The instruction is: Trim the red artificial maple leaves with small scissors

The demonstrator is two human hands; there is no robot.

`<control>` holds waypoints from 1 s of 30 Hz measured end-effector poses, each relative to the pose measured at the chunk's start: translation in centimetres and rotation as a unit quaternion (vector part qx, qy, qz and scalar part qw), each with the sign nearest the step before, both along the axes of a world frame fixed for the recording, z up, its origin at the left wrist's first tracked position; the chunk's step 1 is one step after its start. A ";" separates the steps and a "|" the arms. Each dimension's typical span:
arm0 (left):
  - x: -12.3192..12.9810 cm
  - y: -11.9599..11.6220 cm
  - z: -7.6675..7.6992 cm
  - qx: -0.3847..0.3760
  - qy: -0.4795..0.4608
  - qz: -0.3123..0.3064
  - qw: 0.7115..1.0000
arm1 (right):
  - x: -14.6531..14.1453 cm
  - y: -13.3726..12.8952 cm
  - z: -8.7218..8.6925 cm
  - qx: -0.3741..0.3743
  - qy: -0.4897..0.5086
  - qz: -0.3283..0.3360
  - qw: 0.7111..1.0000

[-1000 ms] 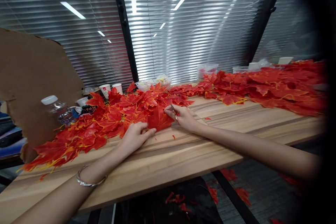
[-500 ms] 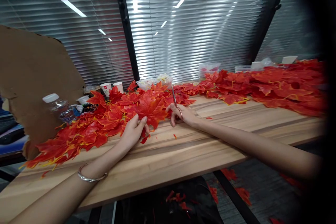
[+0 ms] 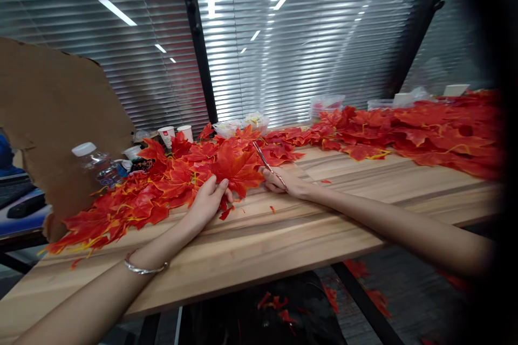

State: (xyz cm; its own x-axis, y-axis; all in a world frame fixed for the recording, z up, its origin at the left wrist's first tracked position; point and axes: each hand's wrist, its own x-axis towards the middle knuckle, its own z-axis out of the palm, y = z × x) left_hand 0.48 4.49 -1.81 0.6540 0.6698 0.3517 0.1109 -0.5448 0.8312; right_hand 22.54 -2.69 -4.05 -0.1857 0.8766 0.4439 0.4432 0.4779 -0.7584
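My left hand [image 3: 208, 199] pinches a red maple leaf [image 3: 238, 170] near its base, thumb on top, with the leaf spread to the right of the fingers. In my right hand [image 3: 285, 180] is a slim pair of scissors [image 3: 266, 160], its blades pointing up and left close to the leaf's right edge. The fingers are wrapped around the scissor handles, which they partly hide. Behind and left of my left hand lies a heap of red artificial leaves [image 3: 137, 202] with yellow stems. Small red scraps [image 3: 272, 209] lie on the wooden table [image 3: 251, 248] between my hands.
A second leaf pile [image 3: 429, 129] covers the table's right rear. Paper cups [image 3: 185, 133], a plastic bottle [image 3: 95, 161] and a cardboard sheet [image 3: 60, 113] stand at the left. Clear containers [image 3: 326, 105] line the back. More leaf pieces [image 3: 378, 302] lie on the floor.
The scissors have swung from nearly upright to a leftward slant, bringing their tips nearer the leaf. My left hand still holds the leaf. The whole view has shifted slightly.
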 end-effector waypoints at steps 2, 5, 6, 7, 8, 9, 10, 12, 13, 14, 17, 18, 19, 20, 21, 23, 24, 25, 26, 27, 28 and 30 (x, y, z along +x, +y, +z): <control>0.0 0.1 -0.1 -0.008 0.009 -0.005 1.000 | 0.1 0.1 -0.2 -0.001 0.002 0.013 1.000; 0.1 0.1 -0.1 -0.008 0.011 -0.002 1.000 | 0.3 0.2 -0.4 -0.008 0.004 0.042 0.999; 0.1 0.0 0.0 -0.008 0.007 0.001 1.000 | 0.3 0.2 -0.4 -0.011 0.005 0.053 0.999; 0.1 0.0 0.1 -0.008 0.004 0.003 1.000 | 0.3 0.1 -0.4 -0.014 0.006 0.064 0.998; 0.1 -0.1 0.2 -0.008 0.000 0.006 1.000 | 0.2 0.1 -0.3 -0.017 0.007 0.073 0.997; 0.1 -0.2 0.2 -0.009 -0.002 0.009 1.000 | 0.2 0.0 -0.3 -0.019 0.008 0.080 0.997; 0.1 -0.2 0.3 -0.011 -0.003 0.011 1.000 | 0.2 0.0 -0.2 -0.019 0.009 0.085 0.996; 0.1 -0.2 0.4 -0.019 -0.003 0.013 1.000 | 0.2 -0.1 0.0 -0.016 0.012 0.089 0.996; 0.1 -0.2 0.5 -0.022 -0.004 0.014 1.000 | 0.2 -0.1 0.0 -0.016 0.014 0.088 0.996; 0.1 -0.2 0.5 -0.025 -0.005 0.015 1.000 | 0.2 -0.1 0.0 -0.015 0.015 0.087 0.996; 0.2 -0.2 0.5 -0.029 -0.009 0.013 0.999 | 0.3 -0.1 -0.2 -0.017 0.021 0.083 0.996; 0.2 -0.2 0.5 -0.031 -0.006 0.008 0.999 | 0.4 0.0 -0.2 -0.017 0.023 0.082 0.996; 0.2 -0.2 0.5 -0.033 -0.002 0.003 0.999 | 0.4 0.0 -0.3 -0.018 0.024 0.082 0.996; 0.2 -0.2 0.5 -0.035 0.003 -0.002 0.999 | 0.4 0.0 -0.4 -0.018 0.026 0.081 0.996; 0.2 -0.2 0.5 -0.037 0.007 -0.006 0.999 | 0.4 0.0 -0.4 -0.018 0.028 0.080 0.996; 0.2 -0.1 0.4 -0.040 0.012 -0.011 0.999 | 0.4 0.0 -0.5 -0.016 0.031 0.077 0.996; 0.2 -0.1 0.3 -0.040 0.014 -0.011 0.999 | 0.4 0.0 -0.6 -0.014 0.033 0.076 0.996; 0.2 0.0 0.3 -0.041 0.015 -0.012 0.999 | 0.4 0.0 -0.6 -0.012 0.035 0.074 0.997; 0.2 0.1 0.2 -0.041 0.016 -0.014 0.999 | 0.4 0.0 -0.6 -0.011 0.037 0.073 0.997; 0.2 0.2 0.2 -0.042 0.016 -0.015 0.999 | 0.3 0.0 -0.6 -0.010 0.040 0.073 0.997; 0.2 0.2 0.1 -0.043 0.016 -0.015 0.999 | 0.3 0.0 -0.6 -0.009 0.043 0.073 0.996; 0.2 0.2 0.1 -0.043 0.016 -0.014 0.999 | 0.2 -0.1 -0.5 -0.008 0.049 0.076 0.996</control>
